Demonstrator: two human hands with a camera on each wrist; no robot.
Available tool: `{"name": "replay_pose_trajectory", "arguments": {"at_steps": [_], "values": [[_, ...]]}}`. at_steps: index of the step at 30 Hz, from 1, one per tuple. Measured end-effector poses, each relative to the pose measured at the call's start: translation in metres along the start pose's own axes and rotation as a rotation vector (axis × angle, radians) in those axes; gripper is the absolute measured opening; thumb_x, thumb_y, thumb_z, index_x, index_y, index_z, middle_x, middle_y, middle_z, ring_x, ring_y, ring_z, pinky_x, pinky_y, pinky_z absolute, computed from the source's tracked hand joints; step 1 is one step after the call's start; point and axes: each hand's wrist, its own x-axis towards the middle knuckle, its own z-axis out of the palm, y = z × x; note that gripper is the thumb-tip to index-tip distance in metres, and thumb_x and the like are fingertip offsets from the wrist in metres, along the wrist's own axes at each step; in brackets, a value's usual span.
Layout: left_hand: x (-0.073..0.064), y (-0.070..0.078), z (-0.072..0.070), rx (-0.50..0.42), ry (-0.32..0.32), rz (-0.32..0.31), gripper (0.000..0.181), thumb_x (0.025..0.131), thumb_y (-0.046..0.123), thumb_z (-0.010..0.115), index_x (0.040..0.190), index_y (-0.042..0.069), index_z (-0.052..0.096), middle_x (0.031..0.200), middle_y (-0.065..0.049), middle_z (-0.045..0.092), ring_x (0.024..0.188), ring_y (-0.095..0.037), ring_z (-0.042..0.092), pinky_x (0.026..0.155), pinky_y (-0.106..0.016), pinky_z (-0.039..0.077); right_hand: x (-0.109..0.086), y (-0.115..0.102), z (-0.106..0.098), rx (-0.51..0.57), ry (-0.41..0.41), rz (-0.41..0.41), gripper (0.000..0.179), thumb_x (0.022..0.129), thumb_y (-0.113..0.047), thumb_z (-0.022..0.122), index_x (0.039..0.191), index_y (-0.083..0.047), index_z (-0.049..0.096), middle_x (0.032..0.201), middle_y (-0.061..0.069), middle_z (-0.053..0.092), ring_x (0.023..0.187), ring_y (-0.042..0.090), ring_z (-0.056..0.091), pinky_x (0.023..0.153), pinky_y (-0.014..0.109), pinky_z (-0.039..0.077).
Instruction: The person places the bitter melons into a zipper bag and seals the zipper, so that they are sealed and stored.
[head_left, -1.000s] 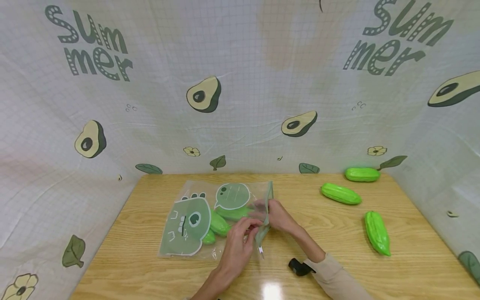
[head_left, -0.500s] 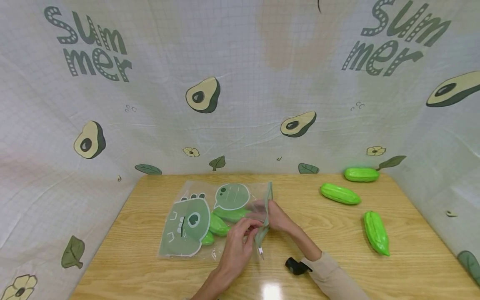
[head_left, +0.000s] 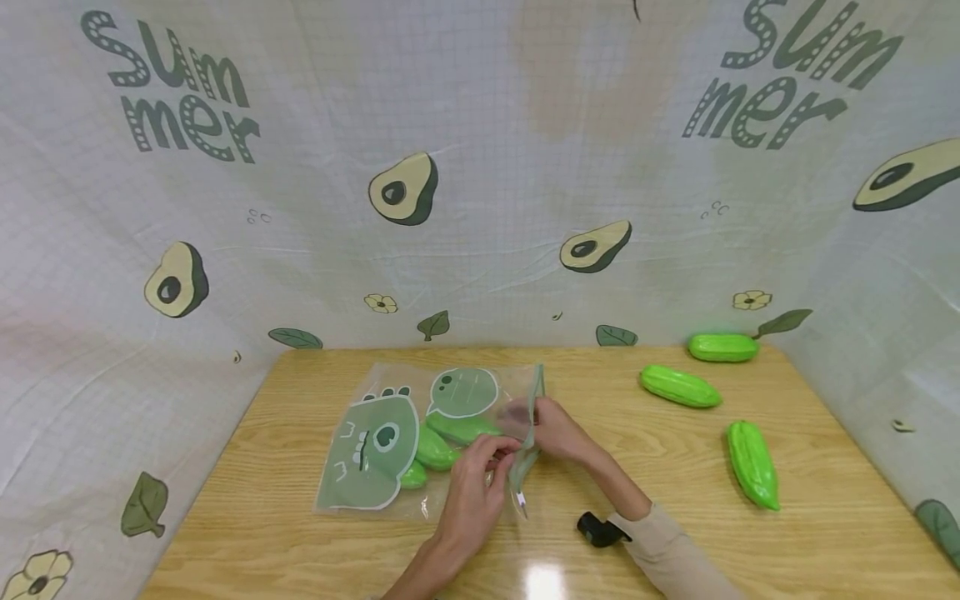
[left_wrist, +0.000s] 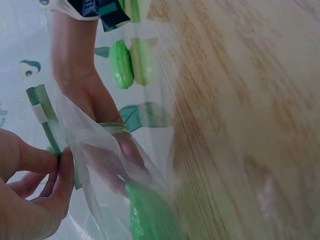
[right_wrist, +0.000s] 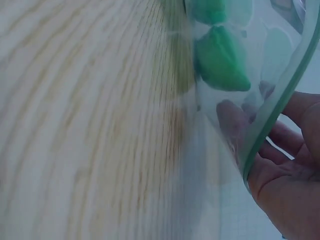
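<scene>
Trouble spot in the head view, I'd say, is the floppy mouth of the zip bag (head_left: 390, 454). If the left hand (head_left: 474, 496) loses the edge, thin plastic could sag onto the right hand (head_left: 553, 427), snag, and get dragged along the desk (head_left: 300, 558). The bag lies flat, left of the right hand, whose fingers are inside the mouth; the left hand is on the near side. Three gourds (head_left: 437, 448) show through the plastic, the upper one closest to the right fingers. Three loose ones (head_left: 753, 465) (head_left: 680, 387) (head_left: 723, 347) sit well apart, over to the right.

Left wrist cam: left hand is pinching the green zip strip (left_wrist: 53, 137), white slider (left_wrist: 39, 113) just above the pinch. Only a small bit of edge is held, so a tug could pop it free imo. The right hand is fuzzy behind plastic with a gourd by its fingertips; can't tell from here if they touch.

Right wrist cam: right fingers look loosely bent, no gourd in them, and the nearest gourd is just past the fingertips. The rim runs right across that hand, so it could catch on the knuckles if pulled back fast.
</scene>
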Motion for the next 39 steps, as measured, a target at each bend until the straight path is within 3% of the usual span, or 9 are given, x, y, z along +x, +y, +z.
{"name": "replay_pose_trajectory", "arguments": {"at_steps": [9,13,23,30,39], "values": [[0.000,0.001,0.000,0.000,-0.006,-0.014,0.021,0.089,-0.013,0.068,0.105,0.001,0.071,0.099,-0.006,0.069,0.089,-0.018,0.067,0.079,-0.027,0.061,-0.010,0.000,-0.012,0.018,0.001,0.011,0.027,0.095,0.001,0.062,0.121,0.007,0.068,0.120,0.021,0.071,0.115,0.038,0.066,0.098,0.045,0.057],[0.000,0.001,0.000,0.005,-0.009,-0.020,0.022,0.090,-0.013,0.068,0.106,0.001,0.071,0.100,-0.006,0.069,0.089,-0.018,0.067,0.079,-0.027,0.061,-0.015,-0.002,-0.016,0.002,0.019,0.002,0.025,0.098,0.000,0.061,0.121,0.007,0.068,0.121,0.022,0.070,0.115,0.039,0.065,0.101,0.051,0.055],[0.000,0.002,-0.002,-0.003,-0.026,-0.052,0.022,0.091,-0.012,0.067,0.108,0.002,0.071,0.102,-0.006,0.069,0.091,-0.019,0.066,0.082,-0.027,0.061,-0.027,0.004,-0.030,-0.022,0.076,0.007,0.022,0.101,-0.013,0.067,0.117,0.000,0.071,0.113,0.013,0.073,0.107,0.028,0.069,0.092,0.036,0.060],[0.002,0.003,-0.002,-0.002,-0.020,-0.046,0.022,0.092,-0.012,0.066,0.108,0.003,0.071,0.102,-0.005,0.070,0.091,-0.019,0.067,0.081,-0.027,0.061,-0.034,0.006,-0.043,-0.043,0.106,-0.008,0.020,0.100,-0.016,0.069,0.115,-0.005,0.073,0.111,0.008,0.074,0.106,0.025,0.069,0.094,0.038,0.059],[0.001,0.002,-0.002,0.008,-0.001,-0.044,0.021,0.092,-0.010,0.068,0.108,0.003,0.072,0.100,-0.004,0.069,0.091,-0.018,0.066,0.080,-0.027,0.061,-0.047,0.008,-0.055,-0.088,0.148,-0.006,0.023,0.100,-0.018,0.069,0.115,0.000,0.072,0.110,0.011,0.074,0.105,0.023,0.070,0.095,0.039,0.058]]}}
